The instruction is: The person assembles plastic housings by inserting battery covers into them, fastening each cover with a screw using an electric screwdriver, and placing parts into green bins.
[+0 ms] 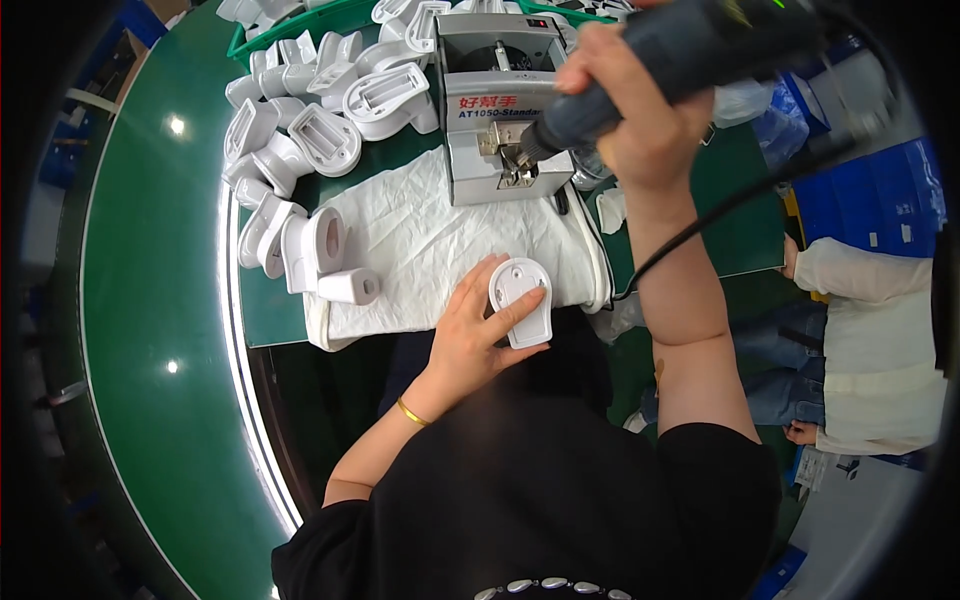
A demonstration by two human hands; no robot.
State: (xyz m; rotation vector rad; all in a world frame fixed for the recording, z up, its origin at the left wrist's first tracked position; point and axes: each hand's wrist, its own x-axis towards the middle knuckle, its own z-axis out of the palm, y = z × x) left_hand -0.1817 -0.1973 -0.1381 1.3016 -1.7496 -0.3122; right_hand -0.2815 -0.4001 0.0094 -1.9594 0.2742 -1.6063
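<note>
Left hand (468, 325) fingers pinching white housing (517, 273) at cloth's (400, 225) near edge; right hand (645, 125) fingers wrapped round dark driver (690, 62), tip at grey feeder (468, 172). Housing probably awaiting screws; heaped housings (325, 140), done or pending, can't tell.

Co-worker (885, 290) in pale top (875, 365), jeans (790, 393)

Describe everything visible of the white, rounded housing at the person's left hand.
The glossy white rounded housing, apparently plastic, is broad and curved at its far end, narrowing toward the person's body. Its recessed face, bordered by a rim and showing small round details, is turned toward the camera. The bare left hand grips it, thumb lying across that face. It sits over the near edge of the wrinkled white cloth; whether they touch is unclear.
</note>
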